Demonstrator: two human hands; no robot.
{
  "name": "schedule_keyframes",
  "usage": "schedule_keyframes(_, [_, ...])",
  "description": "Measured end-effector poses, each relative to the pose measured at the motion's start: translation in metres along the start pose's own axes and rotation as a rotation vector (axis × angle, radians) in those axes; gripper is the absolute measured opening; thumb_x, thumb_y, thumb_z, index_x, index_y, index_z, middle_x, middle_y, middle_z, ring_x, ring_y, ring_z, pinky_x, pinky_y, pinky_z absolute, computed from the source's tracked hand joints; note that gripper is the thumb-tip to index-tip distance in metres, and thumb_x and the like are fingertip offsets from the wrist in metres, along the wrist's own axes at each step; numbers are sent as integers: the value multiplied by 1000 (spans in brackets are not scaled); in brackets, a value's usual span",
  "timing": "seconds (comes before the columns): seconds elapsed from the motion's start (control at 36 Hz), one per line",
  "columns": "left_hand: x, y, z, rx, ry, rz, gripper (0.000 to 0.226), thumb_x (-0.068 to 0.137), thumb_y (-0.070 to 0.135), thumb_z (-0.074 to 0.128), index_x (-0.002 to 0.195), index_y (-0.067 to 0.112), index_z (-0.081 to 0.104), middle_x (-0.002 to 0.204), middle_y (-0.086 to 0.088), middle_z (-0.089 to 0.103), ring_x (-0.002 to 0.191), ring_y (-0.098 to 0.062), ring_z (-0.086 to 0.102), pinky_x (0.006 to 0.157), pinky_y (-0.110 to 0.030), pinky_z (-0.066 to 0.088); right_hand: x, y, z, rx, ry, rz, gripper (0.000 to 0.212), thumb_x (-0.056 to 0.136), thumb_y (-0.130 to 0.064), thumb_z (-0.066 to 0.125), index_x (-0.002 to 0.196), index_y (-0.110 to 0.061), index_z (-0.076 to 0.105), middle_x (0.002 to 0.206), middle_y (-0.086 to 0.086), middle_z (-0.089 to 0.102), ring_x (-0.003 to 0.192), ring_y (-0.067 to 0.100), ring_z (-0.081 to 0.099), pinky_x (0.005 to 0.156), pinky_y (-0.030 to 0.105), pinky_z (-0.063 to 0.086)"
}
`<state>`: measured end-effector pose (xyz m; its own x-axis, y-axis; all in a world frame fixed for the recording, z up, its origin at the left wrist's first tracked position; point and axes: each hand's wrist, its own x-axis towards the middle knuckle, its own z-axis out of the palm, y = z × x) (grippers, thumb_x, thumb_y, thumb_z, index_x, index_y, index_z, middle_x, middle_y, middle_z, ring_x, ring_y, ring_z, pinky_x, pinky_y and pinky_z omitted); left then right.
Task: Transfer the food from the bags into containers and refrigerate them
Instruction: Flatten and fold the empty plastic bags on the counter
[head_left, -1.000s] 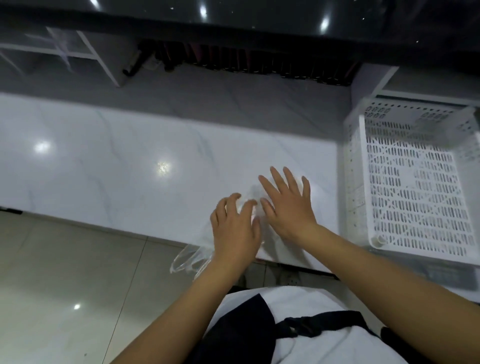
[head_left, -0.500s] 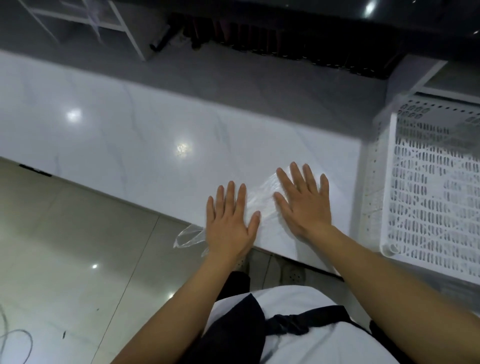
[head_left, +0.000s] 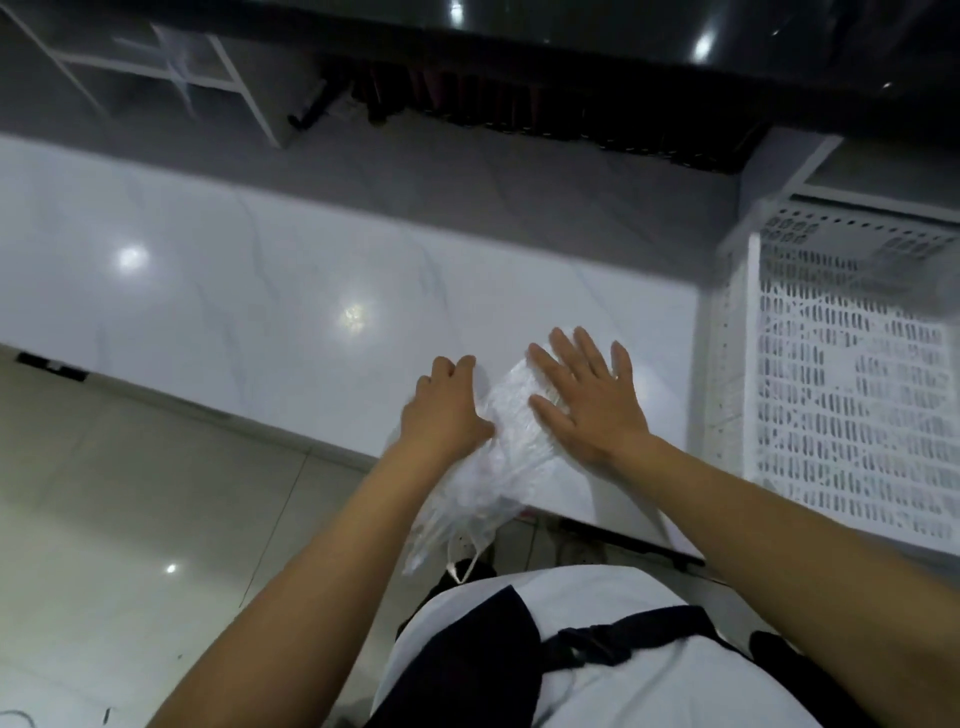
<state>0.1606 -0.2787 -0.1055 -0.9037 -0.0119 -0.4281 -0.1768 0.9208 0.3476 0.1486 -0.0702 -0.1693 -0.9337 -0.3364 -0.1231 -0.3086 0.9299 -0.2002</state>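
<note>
Fingers of the right hand (head_left: 592, 410) lie straight and spread, pressing a clear plastic bag (head_left: 498, 457) flat on the white marble counter (head_left: 234, 312); left hand (head_left: 444, 413) fingers curl onto its edge, the bag's tail overhanging.

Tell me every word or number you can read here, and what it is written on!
None: no words or numbers can be read.
The clear plastic bag under the hands shows no print.
The white perforated crate bears no label.
The marble counter is plain.
</note>
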Motion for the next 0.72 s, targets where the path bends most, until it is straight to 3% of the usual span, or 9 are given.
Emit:
schedule_keyframes(0.08, [6,8,-9,109,-74,-31,70,77,34,80,131,22,39,112,-4,57,89,-26,63,69,-34,49,5,4,-7,146,114,121,60,103,-60,17,158,-41,4,170,-6,-1,155,15,-11,123,45,-8])
schedule_keyframes(0.14, [12,13,-13,127,-115,-21,52,76,28,80,117,20,49,96,0,63,83,-23,63,65,-30,45,3,4,-16,317,246,283,59,104,-55,30,158,-37,14,169,-6,4,155,16,-3,123,44,-3])
schedule_keyframes(0.22, [13,11,-17,-12,-140,-16,20,76,25,79,89,18,65,81,3,63,74,-17,60,59,-25,40,-9,-5,-28,586,327,419,61,100,-50,49,154,-32,28,167,-3,16,153,20,12,122,47,8])
schedule_keyframes(0.28, [14,6,-19,-204,-151,28,19,81,24,79,84,11,66,72,4,54,64,-14,50,56,-25,35,-22,-13,-36,838,304,524,64,96,-50,59,152,-32,33,165,-4,21,150,19,22,122,48,19])
schedule_keyframes(0.39, [10,9,-30,-620,-218,59,11,82,15,78,86,9,70,73,1,63,65,-13,54,60,-24,41,-44,-14,-58,1237,229,734,68,88,-47,72,146,-34,40,155,-4,37,137,18,43,105,38,40])
schedule_keyframes(0.47, [11,15,-40,-848,-256,35,10,84,6,76,87,8,67,90,-10,77,66,-14,63,52,-18,44,-50,-13,-71,1423,214,848,82,80,-47,79,148,-35,36,152,-1,40,130,23,51,107,46,45])
schedule_keyframes(0.56, [11,24,-50,-972,-262,38,13,86,3,73,88,11,63,93,-10,78,72,-21,70,58,-26,54,-52,-15,-82,1446,245,891,93,76,-47,84,151,-39,30,151,-1,39,125,31,56,102,50,50])
schedule_keyframes(0.64, [12,31,-57,-1044,-224,49,24,83,9,78,101,13,63,94,-8,78,79,-29,74,65,-39,61,-52,-25,-94,1505,251,818,96,70,-45,87,147,-51,30,148,-4,40,118,23,59,95,44,53])
schedule_keyframes(0.72, [12,36,-60,-1049,-203,88,45,87,19,76,122,38,55,98,-5,77,81,-28,76,70,-46,63,-53,-41,-105,1031,430,521,97,70,-57,82,145,-63,21,155,-9,27,140,16,35,105,32,36])
